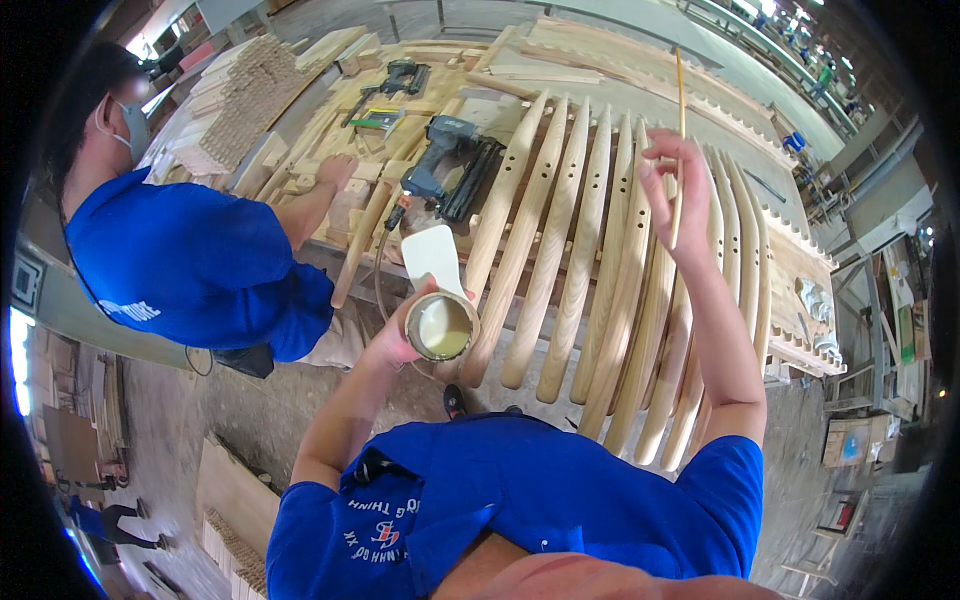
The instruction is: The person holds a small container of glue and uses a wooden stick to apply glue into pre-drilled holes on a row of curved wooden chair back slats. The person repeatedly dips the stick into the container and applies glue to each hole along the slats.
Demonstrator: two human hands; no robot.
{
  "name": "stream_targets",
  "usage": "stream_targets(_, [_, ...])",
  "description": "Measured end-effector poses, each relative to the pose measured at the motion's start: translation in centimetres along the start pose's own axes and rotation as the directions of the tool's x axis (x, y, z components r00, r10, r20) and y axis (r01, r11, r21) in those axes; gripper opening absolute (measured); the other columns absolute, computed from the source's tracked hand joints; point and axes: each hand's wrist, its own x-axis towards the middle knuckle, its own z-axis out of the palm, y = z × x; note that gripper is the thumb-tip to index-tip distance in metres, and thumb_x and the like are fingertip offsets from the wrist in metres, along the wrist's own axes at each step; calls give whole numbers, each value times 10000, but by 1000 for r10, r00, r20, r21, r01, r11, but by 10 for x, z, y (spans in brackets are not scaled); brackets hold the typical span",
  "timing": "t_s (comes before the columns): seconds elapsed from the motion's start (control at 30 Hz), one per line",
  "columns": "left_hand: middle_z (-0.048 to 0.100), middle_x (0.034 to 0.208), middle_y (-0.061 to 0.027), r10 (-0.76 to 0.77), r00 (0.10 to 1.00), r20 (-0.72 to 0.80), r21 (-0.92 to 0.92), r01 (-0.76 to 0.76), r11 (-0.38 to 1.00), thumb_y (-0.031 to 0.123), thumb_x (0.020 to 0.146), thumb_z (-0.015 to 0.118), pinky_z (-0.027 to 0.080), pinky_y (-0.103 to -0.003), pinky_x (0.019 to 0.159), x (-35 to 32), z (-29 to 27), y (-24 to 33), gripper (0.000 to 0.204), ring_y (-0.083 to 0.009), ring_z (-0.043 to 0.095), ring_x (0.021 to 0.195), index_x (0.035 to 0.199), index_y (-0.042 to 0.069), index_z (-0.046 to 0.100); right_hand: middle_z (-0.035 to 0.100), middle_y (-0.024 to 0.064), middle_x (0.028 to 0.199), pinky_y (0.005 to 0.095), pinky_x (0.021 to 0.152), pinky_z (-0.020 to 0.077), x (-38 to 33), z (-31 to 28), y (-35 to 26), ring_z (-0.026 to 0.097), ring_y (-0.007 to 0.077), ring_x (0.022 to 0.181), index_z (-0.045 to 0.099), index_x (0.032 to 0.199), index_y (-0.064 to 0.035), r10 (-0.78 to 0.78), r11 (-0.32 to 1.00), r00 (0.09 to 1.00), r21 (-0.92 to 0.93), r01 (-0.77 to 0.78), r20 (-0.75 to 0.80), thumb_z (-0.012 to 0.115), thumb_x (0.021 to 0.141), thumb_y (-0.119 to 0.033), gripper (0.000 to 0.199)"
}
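My left hand (400, 335) grips a round open can (440, 326) of pale glue, its bent lid (433, 256) standing up behind it. My right hand (678, 190) is raised and pinches a thin wooden stick (679, 110) that points upward. Both hands hover over a row of several long curved wooden slats (560, 250) with drilled holes, laid side by side on the workbench (800, 270).
A co-worker in a blue shirt (190, 260) leans on the bench at left, a hand (335, 172) among small wood pieces. A nail gun (450, 160) and another power tool (400, 75) lie on the bench. Stacked wood parts (245, 100) sit at far left.
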Motion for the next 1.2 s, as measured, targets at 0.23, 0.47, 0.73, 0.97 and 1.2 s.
stream_targets(0.23, [641,1009,-166,-41,999,0,-72,41,997,451,863,583,552,-393,761,18,-2,0,615,-283,653,883,1194,-60,498,555,142,1144,302,664,451,-22,-8,1,549,223,883,478,1054,-68,-64,991,998,-121,63,-4,632,756,-1,342])
stream_targets(0.47, [639,1019,-158,-47,999,-27,-140,43,989,420,860,600,547,-408,778,18,-2,-1,581,-279,648,899,1188,-50,507,576,137,1079,391,743,479,-34,8,1,568,300,915,478,1060,-70,-191,942,968,-248,227,161,629,739,26,368])
stream_targets(0.73, [607,1124,-125,409,911,46,137,-411,901,442,946,405,477,-410,901,1,-1,25,527,-258,583,1054,1208,-1,519,565,124,902,339,721,459,-27,10,-16,559,263,812,581,1083,-11,-48,991,983,-118,70,180,468,954,-236,282])
stream_targets(0.97, [538,1260,-93,601,799,-26,190,-586,788,480,978,257,376,-437,1005,-7,59,64,545,-247,502,1176,1274,73,465,591,62,867,262,736,475,-8,39,-63,567,118,809,536,1082,-1,166,714,948,630,-307,273,515,947,-144,198])
stream_targets(1.2, [584,1165,-91,739,673,-34,297,-700,650,345,977,369,435,-370,937,-7,89,65,370,-216,559,1085,1215,80,472,621,56,777,260,589,474,18,94,-105,592,134,657,629,924,-15,-271,868,927,482,119,258,610,875,-120,117])
